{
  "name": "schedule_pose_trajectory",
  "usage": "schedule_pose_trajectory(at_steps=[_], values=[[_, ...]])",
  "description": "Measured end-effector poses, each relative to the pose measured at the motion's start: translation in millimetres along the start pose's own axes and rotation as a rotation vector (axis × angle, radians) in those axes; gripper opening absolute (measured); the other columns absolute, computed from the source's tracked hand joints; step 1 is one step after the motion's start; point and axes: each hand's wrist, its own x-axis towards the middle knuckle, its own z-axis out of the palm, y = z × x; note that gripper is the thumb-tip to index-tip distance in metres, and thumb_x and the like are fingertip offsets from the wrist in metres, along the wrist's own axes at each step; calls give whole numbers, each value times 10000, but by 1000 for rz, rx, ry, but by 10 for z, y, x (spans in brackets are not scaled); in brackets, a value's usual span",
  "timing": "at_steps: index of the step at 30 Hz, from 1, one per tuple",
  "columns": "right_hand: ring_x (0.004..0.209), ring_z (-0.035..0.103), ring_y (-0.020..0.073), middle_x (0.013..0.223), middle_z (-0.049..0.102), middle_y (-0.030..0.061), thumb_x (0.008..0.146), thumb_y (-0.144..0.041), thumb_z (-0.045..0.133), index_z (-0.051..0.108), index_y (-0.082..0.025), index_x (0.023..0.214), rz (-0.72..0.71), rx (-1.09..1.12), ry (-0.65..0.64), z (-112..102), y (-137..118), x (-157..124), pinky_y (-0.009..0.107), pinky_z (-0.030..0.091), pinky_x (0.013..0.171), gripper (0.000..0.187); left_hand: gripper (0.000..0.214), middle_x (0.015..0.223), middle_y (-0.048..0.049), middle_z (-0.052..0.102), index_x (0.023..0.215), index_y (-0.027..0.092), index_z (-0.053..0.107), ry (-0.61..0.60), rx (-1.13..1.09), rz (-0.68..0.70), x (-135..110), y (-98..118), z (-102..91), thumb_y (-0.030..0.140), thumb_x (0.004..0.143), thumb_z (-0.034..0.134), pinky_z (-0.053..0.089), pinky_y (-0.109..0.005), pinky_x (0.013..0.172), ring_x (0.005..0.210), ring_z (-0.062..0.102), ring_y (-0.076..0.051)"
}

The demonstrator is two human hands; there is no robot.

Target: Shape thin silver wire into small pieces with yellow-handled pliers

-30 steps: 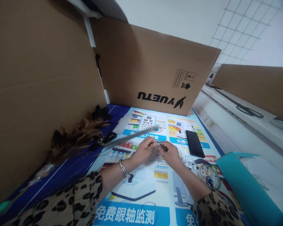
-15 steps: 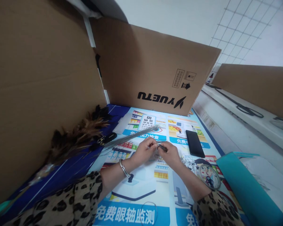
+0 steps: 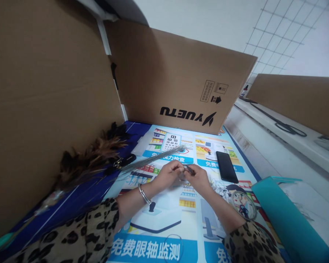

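Observation:
Above the middle of the printed table cover, my left hand is closed in a pinch on a thin wire, whose small loop hangs under the fingertips. Touching close beside it, my right hand is closed around a small dark tool; its tip points at the left fingertips, and the rest is hidden in the palm. Just beyond the left hand lies a bundle of straight silvery wires. Another thin wire ring rests on the cover near the front. Loose bits of wire lie right of my right hand.
A black phone and a round clear dish lie to the right, near a turquoise box. Brown feathers and a black key fob are at the left. Cardboard panels stand at the back and left.
Both hands stay in nearly the same place. The right hand and its dark tool have turned slightly, and the tool's tip sits nearer the left fingertips.

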Motion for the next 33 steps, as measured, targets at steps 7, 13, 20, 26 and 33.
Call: schedule_pose_trajectory(at_steps=[7, 13, 20, 26, 33], values=[[561, 461, 108, 606, 534, -25, 710, -317, 506, 571, -192, 677, 59, 95, -26, 12, 14, -6, 206, 353, 518, 144, 164, 735, -15, 559, 769, 144, 551, -29, -192, -84, 1, 5, 11, 298, 799, 503, 393, -256, 666, 693, 506, -131], [523, 414, 97, 554, 474, -45, 697, -343, 519, 560, -191, 656, 76, 143, -40, 2, 15, -11, 201, 333, 492, 163, 184, 716, -9, 555, 773, 146, 524, -31, -398, -185, -11, 39, 33, 329, 784, 526, 397, -236, 594, 631, 503, -116], [532, 408, 98, 568, 475, -41, 697, -348, 527, 554, -193, 664, 64, 154, -58, 2, 10, -4, 202, 339, 505, 161, 210, 715, -5, 555, 774, 151, 516, 2, -453, -196, -20, 25, 50, 360, 782, 533, 399, -238, 589, 625, 511, -113], [532, 398, 92, 573, 466, -42, 700, -345, 530, 540, -187, 671, 78, 217, -73, 17, 19, -5, 196, 341, 504, 160, 179, 709, -3, 545, 752, 147, 514, 53, -439, -179, -23, 52, 47, 322, 785, 537, 393, -244, 629, 647, 504, -111], [543, 406, 91, 601, 486, -37, 708, -323, 528, 546, -181, 691, 105, 308, -98, -16, 0, -8, 202, 345, 522, 144, 180, 700, 2, 535, 756, 153, 514, 51, -463, -197, -34, 114, 56, 329, 793, 519, 389, -243, 612, 617, 489, -106]])
